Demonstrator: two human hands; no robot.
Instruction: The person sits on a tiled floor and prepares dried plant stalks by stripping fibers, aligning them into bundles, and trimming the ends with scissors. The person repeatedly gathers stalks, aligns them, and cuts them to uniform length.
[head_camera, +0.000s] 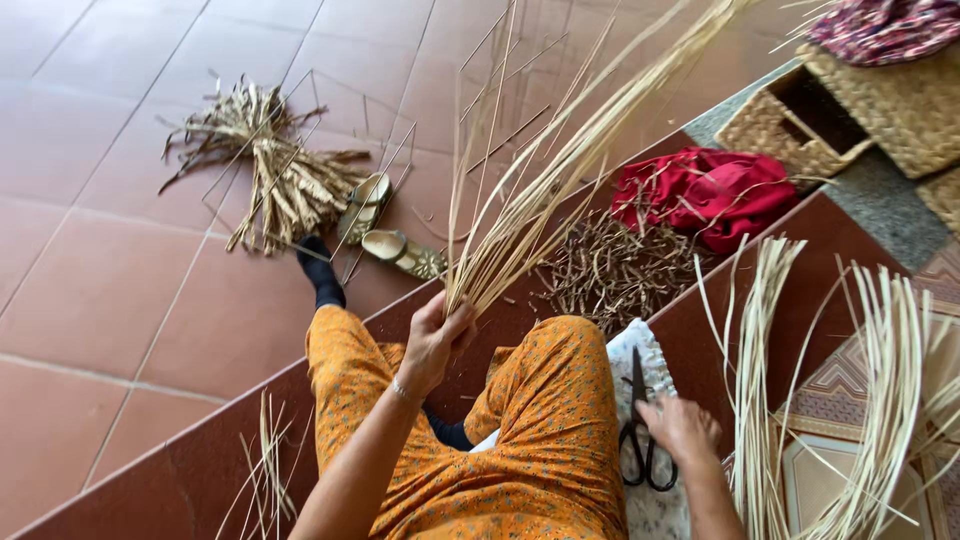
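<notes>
**A:** ok so the left hand (432, 335) is fisted tight around a bundle of pale reed strips (560, 160), gripping them at the bottom end while they fan up and away over the red tiled floor (90, 290). Agree?

**B:** yep, closed on the bundle for sure. The right hand (682, 430) is down on the black scissors (640, 430), which lie on a white patterned cloth (650, 350) beside the knee. Fingers look spread over the handles, but I honestly can't tell if it's actually gripping them or just resting.

**A:** same. What's around?

**B:** more loose pale strips (880, 400) standing at the right, a pile of dark trimmings (610, 270) on the step ahead, a red cloth (710, 195) just behind that, woven baskets (850, 110) further back. Out on the floor there's a heap of dried stalks (270, 170) and a pair of sandals (385, 230) near the foot.
</notes>
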